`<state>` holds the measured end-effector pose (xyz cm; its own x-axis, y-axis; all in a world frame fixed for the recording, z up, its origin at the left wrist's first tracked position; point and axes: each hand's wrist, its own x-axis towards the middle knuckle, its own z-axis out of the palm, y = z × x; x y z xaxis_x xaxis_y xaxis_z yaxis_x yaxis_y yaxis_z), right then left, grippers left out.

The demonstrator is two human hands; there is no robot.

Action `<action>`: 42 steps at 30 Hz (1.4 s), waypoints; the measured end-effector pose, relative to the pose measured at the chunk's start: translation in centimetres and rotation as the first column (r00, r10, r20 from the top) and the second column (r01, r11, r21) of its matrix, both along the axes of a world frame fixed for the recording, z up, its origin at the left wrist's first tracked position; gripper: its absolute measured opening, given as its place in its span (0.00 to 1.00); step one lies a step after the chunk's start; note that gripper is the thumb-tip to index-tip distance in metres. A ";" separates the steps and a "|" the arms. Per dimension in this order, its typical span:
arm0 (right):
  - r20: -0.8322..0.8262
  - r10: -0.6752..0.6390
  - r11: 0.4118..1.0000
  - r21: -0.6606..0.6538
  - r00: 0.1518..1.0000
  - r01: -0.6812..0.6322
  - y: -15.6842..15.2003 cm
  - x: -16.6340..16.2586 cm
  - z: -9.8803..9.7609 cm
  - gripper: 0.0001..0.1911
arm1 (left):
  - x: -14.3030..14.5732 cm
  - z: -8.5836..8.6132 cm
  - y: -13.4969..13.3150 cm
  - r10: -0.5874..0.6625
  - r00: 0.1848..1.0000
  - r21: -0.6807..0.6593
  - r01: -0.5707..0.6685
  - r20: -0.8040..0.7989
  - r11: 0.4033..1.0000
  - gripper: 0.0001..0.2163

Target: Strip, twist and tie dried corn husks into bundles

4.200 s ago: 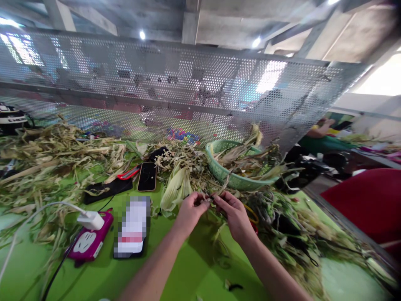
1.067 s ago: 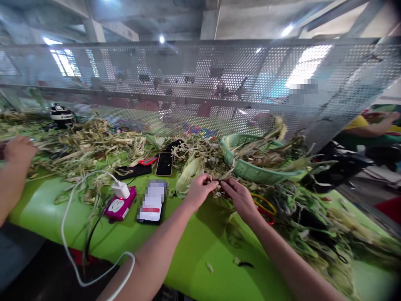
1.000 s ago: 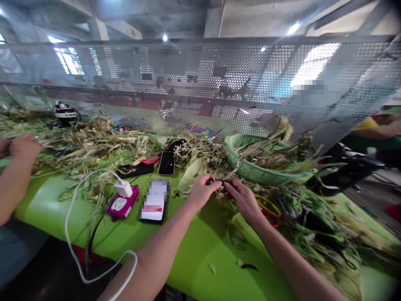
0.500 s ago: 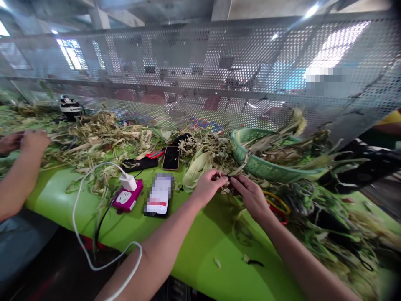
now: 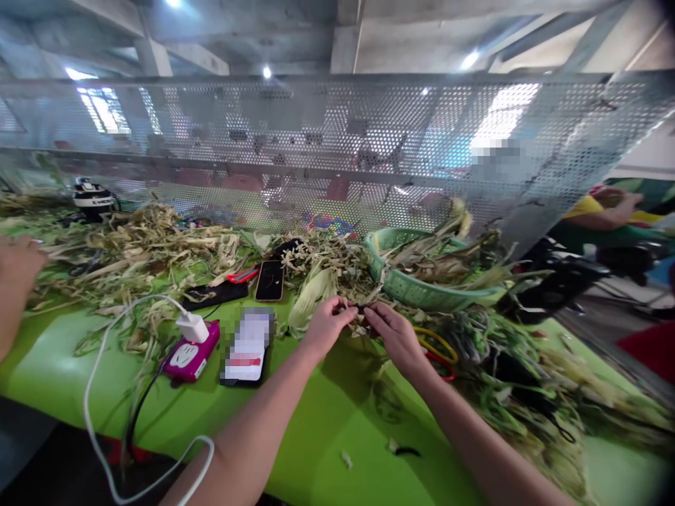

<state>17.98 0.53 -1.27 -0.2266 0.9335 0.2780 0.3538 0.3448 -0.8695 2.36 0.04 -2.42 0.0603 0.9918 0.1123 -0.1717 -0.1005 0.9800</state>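
Observation:
Above the green table my left hand (image 5: 328, 325) and my right hand (image 5: 393, 334) meet, fingertips almost touching. Each is closed in a pinch on a thin dark strip (image 5: 360, 309), too small to make out well. A pale bit of husk shows by the left fingertips. Just behind the left hand lies a broad pale-green corn husk (image 5: 315, 299). Yellow and red cord loops (image 5: 440, 346) sit right beside my right wrist. On the table between my forearms lie a small pale scrap (image 5: 346, 460) and a dark curved piece (image 5: 407, 450).
A green basket (image 5: 422, 289) of dry husks stands behind my right hand. To the left are a lit phone (image 5: 247, 348), a dark phone (image 5: 270, 281) and a magenta power block (image 5: 193, 355) with a white cable. A co-worker's hand (image 5: 21, 263) is at far left. Perforated metal screen (image 5: 295, 151) behind.
The view has turned slightly right and up, so things appear further left and lower. My hands keep the same pinch. The co-worker's hands at left have partly left the view.

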 end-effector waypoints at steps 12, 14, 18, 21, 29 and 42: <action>0.017 -0.020 0.999 0.042 1.000 0.020 -0.2 0.1 0.3 0.16 | 0.3 0.8 -0.3 0.034 0.995 0.093 -0.025 -0.096 0.995 0.11; 0.012 -0.028 0.998 0.048 1.000 0.027 -0.2 0.2 0.2 0.16 | 0.4 1.1 -0.4 0.052 0.990 0.119 -0.037 -0.130 0.992 0.11; -0.011 -0.016 0.999 0.040 1.000 0.016 -0.1 0.3 0.2 0.16 | 0.5 1.2 -0.6 0.079 0.983 0.146 -0.055 -0.164 0.988 0.10; -0.075 -0.009 1.000 -0.001 0.997 0.009 -0.1 0.2 0.1 0.14 | 0.5 1.2 -0.7 0.107 0.972 0.156 -0.075 -0.209 0.985 0.10; -0.292 -0.020 0.997 -0.080 0.956 -0.003 0.5 -0.4 -0.9 0.15 | 0.9 0.6 -1.6 0.119 0.957 0.167 -0.075 -0.266 0.983 0.10; -0.308 -0.038 0.998 -0.066 0.951 0.019 -0.5 -0.1 -0.7 0.17 | 1.2 0.5 -2.3 0.091 0.968 0.164 -0.053 -0.234 0.985 0.10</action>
